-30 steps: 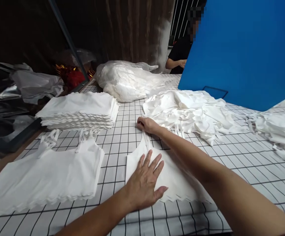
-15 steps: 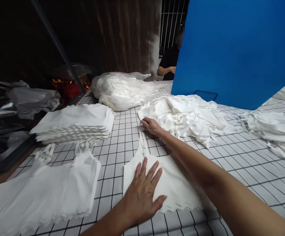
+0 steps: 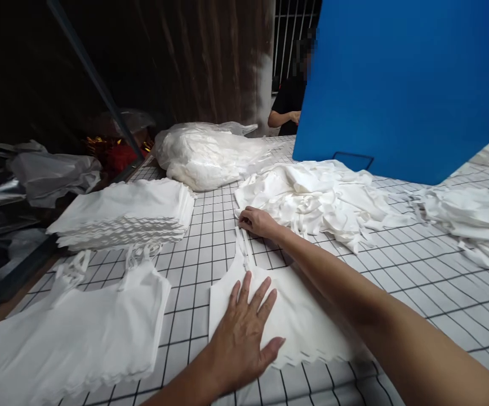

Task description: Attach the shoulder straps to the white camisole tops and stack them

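A white camisole (image 3: 297, 316) lies flat on the checked tablecloth in front of me. My left hand (image 3: 244, 324) rests on it palm down, fingers spread. One shoulder strap (image 3: 241, 242) stretches away from the camisole's upper edge. At that strap's far end is my right hand (image 3: 258, 221), its fingers pinched together on the strap. My right forearm crosses over the camisole and hides part of its right side. Just beyond the right hand lies a loose heap of white garments (image 3: 312, 194).
Stacked camisoles (image 3: 101, 327) lie at left, with another neat pile of white pieces (image 3: 121, 211) behind. Farther back sits a clear bag of white cloth (image 3: 210, 155). A large blue board (image 3: 405, 84) stands at right, partly hiding a person (image 3: 289, 104). More white garments (image 3: 476, 220) lie at far right.
My right hand has come slightly nearer, and its fingers now meet the strap's end. My left hand stays flat on the camisole. The whole view has shifted a little.
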Motion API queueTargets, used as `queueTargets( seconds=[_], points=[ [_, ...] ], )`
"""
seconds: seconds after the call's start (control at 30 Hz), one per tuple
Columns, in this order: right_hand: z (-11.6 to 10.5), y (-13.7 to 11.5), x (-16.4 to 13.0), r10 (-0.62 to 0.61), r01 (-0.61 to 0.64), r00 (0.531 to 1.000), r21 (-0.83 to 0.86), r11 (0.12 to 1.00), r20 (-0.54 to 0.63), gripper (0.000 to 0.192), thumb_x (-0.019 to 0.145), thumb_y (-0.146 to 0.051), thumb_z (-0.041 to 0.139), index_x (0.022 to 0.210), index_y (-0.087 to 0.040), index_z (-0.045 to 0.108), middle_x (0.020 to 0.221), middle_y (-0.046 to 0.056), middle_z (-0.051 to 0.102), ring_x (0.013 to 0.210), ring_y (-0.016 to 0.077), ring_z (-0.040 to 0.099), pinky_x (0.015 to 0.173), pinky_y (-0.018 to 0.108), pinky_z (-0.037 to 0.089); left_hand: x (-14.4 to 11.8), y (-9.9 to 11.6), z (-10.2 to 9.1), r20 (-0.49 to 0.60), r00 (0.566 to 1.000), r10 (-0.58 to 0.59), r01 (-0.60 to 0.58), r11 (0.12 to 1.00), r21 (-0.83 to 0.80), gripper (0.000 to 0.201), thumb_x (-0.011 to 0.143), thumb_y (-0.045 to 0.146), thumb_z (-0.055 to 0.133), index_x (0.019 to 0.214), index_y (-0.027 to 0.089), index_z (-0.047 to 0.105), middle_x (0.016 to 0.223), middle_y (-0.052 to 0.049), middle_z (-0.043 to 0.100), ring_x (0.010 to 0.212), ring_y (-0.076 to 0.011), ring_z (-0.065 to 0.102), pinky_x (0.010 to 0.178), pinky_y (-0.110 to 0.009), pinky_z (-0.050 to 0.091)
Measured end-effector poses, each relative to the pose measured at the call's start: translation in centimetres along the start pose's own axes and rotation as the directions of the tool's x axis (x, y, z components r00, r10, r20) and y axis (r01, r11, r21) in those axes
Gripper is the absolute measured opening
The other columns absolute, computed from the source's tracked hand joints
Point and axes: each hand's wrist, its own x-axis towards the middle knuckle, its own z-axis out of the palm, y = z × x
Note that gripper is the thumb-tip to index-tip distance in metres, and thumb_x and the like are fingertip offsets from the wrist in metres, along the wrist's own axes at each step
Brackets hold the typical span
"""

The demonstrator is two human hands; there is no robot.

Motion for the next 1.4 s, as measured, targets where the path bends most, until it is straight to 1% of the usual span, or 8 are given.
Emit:
queueTargets(
  seconds=[0.2, 0.37, 0.57, 0.73, 0.87, 1.0, 1.17, 1.4],
  points=[
    [-7.2, 4.4, -2.7, 0.269, -0.312, 0.928, -0.143, 0.939, -0.257, 0.030, 0.083, -0.031, 0.071, 0.109, -0.016, 0.067, 0.124, 0.019, 0.058, 0.121, 0.0383, 0.044, 0.097, 0.052, 0.038, -0.1, -0.3, 0.9, -0.111, 0.993, 0.048, -0.037, 0.994, 0.101, 0.069, 0.097, 0.054, 0.043, 0.156, 0.021, 0.030, 0.162, -0.006, 0.029, 0.150, -0.0411, 0.019, 0.112, -0.059, 0.039],
    [-13.0, 7.9, -5.7, 0.441, -0.476, 0.842, -0.043, 0.878, -0.310, 0.013, 0.089, -0.029, 0.061, 0.086, -0.018, 0.068, 0.082, 0.009, 0.067, 0.086, 0.0244, 0.059, 0.079, 0.039, 0.046, -0.2, -0.6, 1.3, -0.164, 0.982, 0.092, -0.064, 0.984, 0.169, 0.068, 0.097, 0.051, 0.045, 0.157, 0.022, 0.029, 0.162, -0.004, 0.029, 0.150, -0.0399, 0.021, 0.112, -0.055, 0.040],
    [-20.8, 6.8, -7.2, 0.445, -0.459, 0.795, 0.071, 0.886, -0.411, 0.031, 0.098, -0.037, 0.044, 0.100, -0.014, 0.065, 0.095, 0.013, 0.067, 0.080, 0.0219, 0.059, 0.069, 0.036, 0.047, -0.2, -0.8, 1.4, -0.145, 0.986, 0.086, -0.060, 0.982, 0.178, 0.068, 0.098, 0.048, 0.046, 0.158, 0.023, 0.026, 0.163, -0.005, 0.027, 0.151, -0.0390, 0.018, 0.113, -0.056, 0.040],
    [-15.8, 5.0, -8.3, 0.334, -0.328, 0.890, 0.073, 0.942, -0.310, 0.016, 0.074, -0.029, 0.082, 0.082, -0.021, 0.071, 0.101, 0.011, 0.069, 0.104, 0.0298, 0.058, 0.091, 0.047, 0.048, -0.2, -0.8, 1.4, -0.162, 0.982, 0.095, -0.060, 0.975, 0.212, 0.068, 0.098, 0.045, 0.046, 0.159, 0.026, 0.021, 0.162, -0.004, 0.030, 0.151, -0.0369, 0.022, 0.112, -0.054, 0.042],
    [-10.4, 4.8, -7.5, 0.362, -0.335, 0.874, 0.140, 0.932, -0.323, 0.021, 0.096, -0.036, 0.059, 0.111, -0.023, 0.067, 0.124, 0.010, 0.063, 0.107, 0.0212, 0.061, 0.094, 0.040, 0.053, -0.3, -0.9, 1.4, -0.193, 0.975, 0.111, -0.065, 0.971, 0.230, 0.069, 0.097, 0.044, 0.048, 0.159, 0.029, 0.020, 0.160, -0.004, 0.034, 0.149, -0.0350, 0.027, 0.111, -0.051, 0.044],
    [-11.0, 4.2, -5.6, 0.369, -0.301, 0.847, 0.226, 0.926, -0.384, 0.024, 0.098, -0.034, 0.056, 0.118, -0.022, 0.064, 0.127, 0.009, 0.061, 0.107, 0.0209, 0.062, 0.092, 0.041, 0.054, -0.3, -0.8, 1.1, -0.191, 0.976, 0.104, -0.060, 0.973, 0.225, 0.070, 0.096, 0.043, 0.050, 0.159, 0.029, 0.020, 0.159, -0.003, 0.035, 0.149, -0.0346, 0.028, 0.110, -0.051, 0.045],
    [-19.2, 1.9, -5.0, 0.387, -0.262, 0.778, 0.305, 0.916, -0.494, 0.012, 0.091, -0.015, 0.060, 0.083, -0.012, 0.070, 0.089, 0.013, 0.070, 0.087, 0.0242, 0.065, 0.081, 0.044, 0.054, -0.3, -0.9, 1.1, -0.138, 0.986, 0.088, -0.060, 0.979, 0.193, 0.067, 0.097, 0.045, 0.049, 0.157, 0.028, 0.026, 0.160, -0.003, 0.034, 0.149, -0.0354, 0.026, 0.112, -0.052, 0.043],
    [-32.7, -4.5, -13.1, 0.238, 0.023, 0.622, 0.322, 0.946, -0.746, 0.022, 0.091, -0.025, 0.063, 0.101, -0.006, 0.068, 0.079, 0.003, 0.063, 0.076, 0.0112, 0.062, 0.069, 0.028, 0.049, 1.0, -2.0, -1.8, -0.205, 0.978, -0.032, 0.016, 0.997, -0.082, 0.044, 0.097, 0.042, 0.050, 0.139, 0.029, 0.053, 0.148, -0.006, 0.052, 0.140, -0.0283, 0.045, 0.108, -0.050, 0.048]
  ],
)
